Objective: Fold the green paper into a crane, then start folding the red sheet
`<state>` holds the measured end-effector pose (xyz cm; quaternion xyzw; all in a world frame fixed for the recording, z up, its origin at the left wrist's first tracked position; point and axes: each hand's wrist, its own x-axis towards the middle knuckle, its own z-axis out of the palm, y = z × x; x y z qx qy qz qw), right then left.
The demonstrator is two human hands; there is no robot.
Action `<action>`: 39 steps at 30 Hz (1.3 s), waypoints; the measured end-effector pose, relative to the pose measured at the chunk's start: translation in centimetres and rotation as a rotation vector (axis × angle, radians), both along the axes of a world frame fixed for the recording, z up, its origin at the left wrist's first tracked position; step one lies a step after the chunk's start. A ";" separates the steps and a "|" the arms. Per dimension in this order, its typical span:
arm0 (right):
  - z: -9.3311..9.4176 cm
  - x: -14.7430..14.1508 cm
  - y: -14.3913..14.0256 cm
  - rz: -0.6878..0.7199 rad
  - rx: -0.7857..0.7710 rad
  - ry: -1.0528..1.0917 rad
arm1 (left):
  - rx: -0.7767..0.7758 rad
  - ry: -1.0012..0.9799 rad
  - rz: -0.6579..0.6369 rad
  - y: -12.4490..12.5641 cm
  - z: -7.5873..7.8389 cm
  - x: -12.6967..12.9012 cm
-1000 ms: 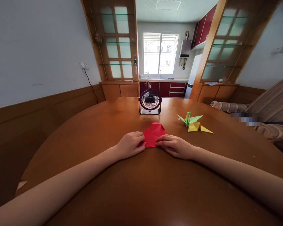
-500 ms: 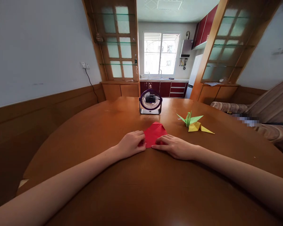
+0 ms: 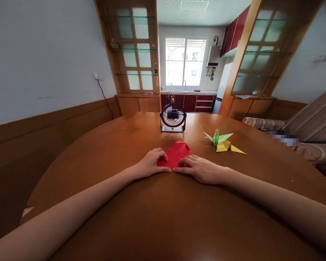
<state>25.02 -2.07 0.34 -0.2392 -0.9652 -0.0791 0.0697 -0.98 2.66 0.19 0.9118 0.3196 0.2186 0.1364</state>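
A sheet of red origami paper [image 3: 176, 152] lies on the wooden table in front of me, folded at its far corner and right edge. My left hand [image 3: 152, 162] rests at its left side, fingers bent over the paper and thumb stretched along the near edge. From the right, my right hand [image 3: 202, 168] holds the sheet down with curled fingers, its thumb also at the near edge. The two thumb tips almost meet there. Parts of the sheet are hidden under my fingers.
Beyond the paper stands a small purple desk fan [image 3: 173, 117]. To the right are a green paper crane [image 3: 217, 137] and a yellow folded paper piece [image 3: 224, 146], close together. A striped armchair [image 3: 312, 123] is beside the round table [image 3: 163, 217].
My left thumb has slid right along the paper's near edge towards the right thumb, and the left fingers have opened away from it. My right hand stays nearly in place.
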 end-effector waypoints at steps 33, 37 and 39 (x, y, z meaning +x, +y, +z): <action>0.1 1.3 -0.5 0.097 -0.297 0.427 | -0.002 0.323 0.196 1.8 1.1 -2.7; -0.2 2.0 0.4 0.040 -0.256 0.668 | 0.016 0.307 0.167 1.9 0.9 -2.8; -0.3 2.8 1.6 -0.094 -0.157 0.809 | 0.023 0.293 0.144 1.8 0.9 -2.7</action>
